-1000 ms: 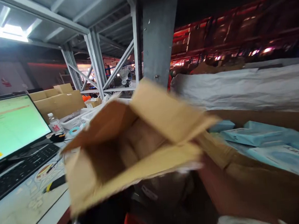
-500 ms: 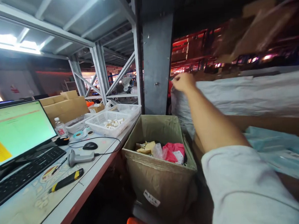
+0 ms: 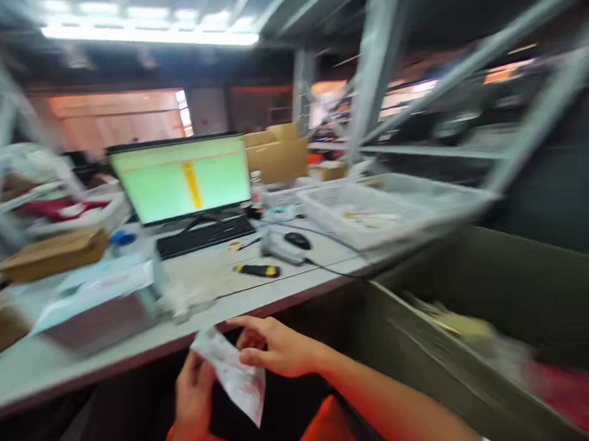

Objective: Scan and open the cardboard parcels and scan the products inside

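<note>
right now both hands are low, below the front edge of the desk [image 3: 133,350], w/ a crumpled white paper slip [image 3: 234,377] between them. left hand [image 3: 195,396] pinches the slip's lower left side, fingers closed on it; right hand [image 3: 277,348] grips it from the right, thumb and fingers curled round the upper part. slip hangs tilted, lower corner pointing down-right, clear of the desk edge, nothing else touching it

room to move: dark open gap under the desk around the hands. to the right, close by the right forearm, the rim of a big cardboard box [image 3: 432,345] runs diagonally, open top, blurred stuff inside incl something red. that box boxes in the right side; left side looks free

desk surface, back from the edge: pale flat package [image 3: 94,302] near the front left, brown carton [image 3: 51,252] behind it, keyboard [image 3: 203,236] and green-lit monitor [image 3: 185,177] mid desk. yellow-black utility knife [image 3: 258,270] lies just right of centre, scanner [image 3: 281,248] and mouse [image 3: 296,240] behind it, cable trailing right. white mesh tray [image 3: 388,205] at the right end, overhanging toward the box

bg: grey steel racking, more cartons, strip lights overhead. whole view is motion-blurred so small detail can't be read
</note>
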Demonstrator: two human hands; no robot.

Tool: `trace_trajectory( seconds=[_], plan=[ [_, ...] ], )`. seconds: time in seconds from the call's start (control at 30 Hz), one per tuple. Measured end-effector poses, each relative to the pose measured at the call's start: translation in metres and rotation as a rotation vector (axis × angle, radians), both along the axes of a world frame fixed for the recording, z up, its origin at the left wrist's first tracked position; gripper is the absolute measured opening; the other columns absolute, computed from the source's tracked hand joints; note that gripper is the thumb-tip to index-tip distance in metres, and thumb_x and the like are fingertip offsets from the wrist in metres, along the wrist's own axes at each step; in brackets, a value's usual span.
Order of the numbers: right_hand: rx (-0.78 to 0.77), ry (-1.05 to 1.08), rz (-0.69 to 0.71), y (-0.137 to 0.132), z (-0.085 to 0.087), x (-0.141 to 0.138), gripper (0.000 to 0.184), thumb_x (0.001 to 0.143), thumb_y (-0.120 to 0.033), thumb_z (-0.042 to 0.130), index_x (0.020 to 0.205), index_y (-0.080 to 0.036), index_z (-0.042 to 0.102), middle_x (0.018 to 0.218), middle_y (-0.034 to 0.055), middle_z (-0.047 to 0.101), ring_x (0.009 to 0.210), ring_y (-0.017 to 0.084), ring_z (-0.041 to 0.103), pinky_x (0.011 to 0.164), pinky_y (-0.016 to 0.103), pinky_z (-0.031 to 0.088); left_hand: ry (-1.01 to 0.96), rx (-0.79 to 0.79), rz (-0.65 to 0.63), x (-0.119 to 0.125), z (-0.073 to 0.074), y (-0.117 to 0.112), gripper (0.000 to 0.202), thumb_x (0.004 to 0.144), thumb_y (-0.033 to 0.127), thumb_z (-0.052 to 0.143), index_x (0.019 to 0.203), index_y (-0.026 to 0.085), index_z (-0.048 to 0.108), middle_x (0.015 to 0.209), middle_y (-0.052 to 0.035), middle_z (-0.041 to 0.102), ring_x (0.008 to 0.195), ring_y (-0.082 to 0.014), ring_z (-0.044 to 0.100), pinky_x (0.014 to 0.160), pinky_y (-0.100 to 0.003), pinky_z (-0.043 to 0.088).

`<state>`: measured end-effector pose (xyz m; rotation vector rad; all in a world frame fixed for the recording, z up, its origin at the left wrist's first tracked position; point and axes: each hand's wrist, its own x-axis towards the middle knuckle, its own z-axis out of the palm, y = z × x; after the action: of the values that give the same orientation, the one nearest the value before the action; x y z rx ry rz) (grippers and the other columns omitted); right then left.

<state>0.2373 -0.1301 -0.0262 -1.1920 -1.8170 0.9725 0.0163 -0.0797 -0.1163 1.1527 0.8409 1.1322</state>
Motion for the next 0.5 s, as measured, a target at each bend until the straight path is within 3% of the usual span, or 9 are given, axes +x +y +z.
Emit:
trace_trajectory(
  seconds=[0.1,0.2,0.27,0.33,0.4,0.5],
  plan=[
    [-0.146,0.189,0.169,0.021,-0.047,-0.032,0.057,0.109,-0.049,0.059,0.143,-0.003,0.053,0.098,0.0123,0.057,0.081,0.012,0.057,0.07,0.019,0.053,-0.058,0.078,-0.116,-0.015,-0.012,0.005,0.056,0.092,0.059,0.07,0.117,0.01,0.067,0.107,-0.0139,0.07,0.092,-0.0216,0.069,0.08,-0.03,0.056],
    [-0.254,0.284,0.24,0.044,-0.065,-0.04,0.053,0.109,-0.053,0.057,0.122,-0.001,0.059,0.106,0.0148,0.056,0.09,0.014,0.057,0.076,0.021,0.054,-0.003,0.189,-0.088,-0.028,-0.005,0.01,0.043,0.103,0.05,0.059,0.119,0.012,0.067,0.114,-0.0136,0.07,0.096,-0.0183,0.069,0.081,-0.026,0.056],
    [-0.257,0.274,0.182,0.063,-0.06,-0.032,0.051,0.108,-0.052,0.06,0.115,-0.001,0.06,0.102,0.0136,0.056,0.087,0.012,0.056,0.074,0.019,0.053,0.023,0.242,-0.035,-0.039,0.004,0.013,0.039,0.106,0.044,0.055,0.129,0.014,0.065,0.117,-0.0134,0.07,0.095,-0.0164,0.069,0.079,-0.026,0.059],
    [-0.203,0.256,0.011,0.091,-0.048,-0.016,0.048,0.106,-0.049,0.063,0.117,-0.002,0.059,0.104,0.0135,0.055,0.086,0.012,0.055,0.072,0.018,0.052,0.01,0.281,0.06,-0.051,0.013,0.016,0.036,0.107,0.039,0.053,0.135,0.016,0.061,0.114,-0.0121,0.07,0.091,-0.0155,0.071,0.072,-0.025,0.061],
    [-0.14,0.215,-0.227,0.128,-0.032,0.003,0.043,0.109,-0.042,0.059,0.126,-0.002,0.057,0.107,0.0141,0.054,0.086,0.012,0.054,0.07,0.017,0.051,0.009,0.309,0.158,-0.064,0.018,0.022,0.03,0.107,0.035,0.054,0.129,0.016,0.063,0.107,-0.0097,0.071,0.089,-0.0144,0.072,0.068,-0.023,0.062],
    [-0.167,0.011,-0.48,0.189,-0.013,0.027,0.039,0.113,-0.032,0.049,0.141,-0.004,0.052,0.112,0.0146,0.054,0.093,0.015,0.057,0.081,0.025,0.056,0.105,0.357,0.217,-0.078,0.022,0.032,0.023,0.108,0.03,0.054,0.12,0.016,0.066,0.1,-0.0067,0.071,0.084,-0.011,0.071,0.069,-0.02,0.061]
  ],
)
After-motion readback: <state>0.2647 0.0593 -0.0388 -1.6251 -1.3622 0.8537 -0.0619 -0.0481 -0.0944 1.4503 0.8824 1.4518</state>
